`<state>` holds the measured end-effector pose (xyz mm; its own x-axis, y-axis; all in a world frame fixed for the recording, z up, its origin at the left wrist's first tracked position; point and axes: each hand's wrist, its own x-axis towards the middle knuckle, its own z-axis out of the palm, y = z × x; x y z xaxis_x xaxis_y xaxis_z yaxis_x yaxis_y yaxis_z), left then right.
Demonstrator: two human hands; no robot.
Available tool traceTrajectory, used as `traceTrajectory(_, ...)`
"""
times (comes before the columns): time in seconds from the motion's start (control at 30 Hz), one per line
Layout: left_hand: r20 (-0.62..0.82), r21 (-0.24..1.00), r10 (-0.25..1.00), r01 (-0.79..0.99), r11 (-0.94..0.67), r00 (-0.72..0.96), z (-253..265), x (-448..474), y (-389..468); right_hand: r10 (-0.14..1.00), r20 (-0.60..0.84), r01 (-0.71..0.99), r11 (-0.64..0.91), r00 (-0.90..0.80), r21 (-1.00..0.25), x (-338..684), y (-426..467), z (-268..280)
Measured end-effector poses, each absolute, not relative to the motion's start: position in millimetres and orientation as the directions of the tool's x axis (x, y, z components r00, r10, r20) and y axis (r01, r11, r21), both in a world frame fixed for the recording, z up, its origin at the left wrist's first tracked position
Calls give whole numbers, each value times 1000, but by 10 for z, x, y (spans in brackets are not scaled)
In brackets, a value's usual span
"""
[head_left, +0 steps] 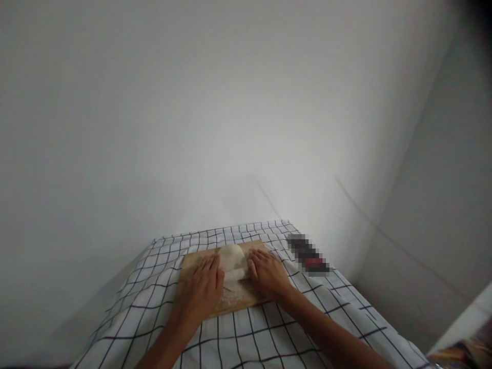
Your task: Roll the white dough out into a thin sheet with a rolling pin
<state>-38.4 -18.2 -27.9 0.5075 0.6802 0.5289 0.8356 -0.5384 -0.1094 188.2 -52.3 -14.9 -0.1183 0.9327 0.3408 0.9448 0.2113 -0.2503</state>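
Dough (231,257) on wooden board (246,299), checked tablecloth (230,341), pale walls (246,113)

Left hand (205,287), right hand (269,272) palm-down, fingers (210,263) forward; forearms (326,328) converging.

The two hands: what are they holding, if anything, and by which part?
A pale rolling pin, by its two ends: the left hand and right hand lie over them, rather flat, not visibly curled around.

The far side is bounded by a pale wall (192,128), lit brightest centrally. At right, a grey wall (434,205) is joined. The table (230,346) is covered by white cloth (144,292) with dark grid lines.
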Motion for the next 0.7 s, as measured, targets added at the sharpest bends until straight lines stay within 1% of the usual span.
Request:
traceTrajectory(0.13,554,-114,621,790,-603,554,-314,-474,-404,920,368,933,242,-134,-267,1884,-874,-284)
traceTrajectory(0.23,566,-107,605,777,-620,560,-333,-518,-517,910,388,926,263,-145,-271,1895,-1024,-367)
traceTrajectory(0.43,553,-92,620,780,-619,557,-359,-500,-327,928,339,934,250,-155,-256,1874,-727,-197)
traceTrajectory(0.5,519,-86,650,790,-607,556,-327,-473,-181,932,331,940,237,-148,-246,1858,-562,-112)
traceTrajectory(0.63,408,-76,749,837,-542,523,-226,-395,153,944,315,950,186,-101,-251,1831,-362,-46)
traceTrajectory(0.7,395,-73,760,843,-533,515,-191,-355,337,941,326,953,179,-93,-244,1825,-334,-62)
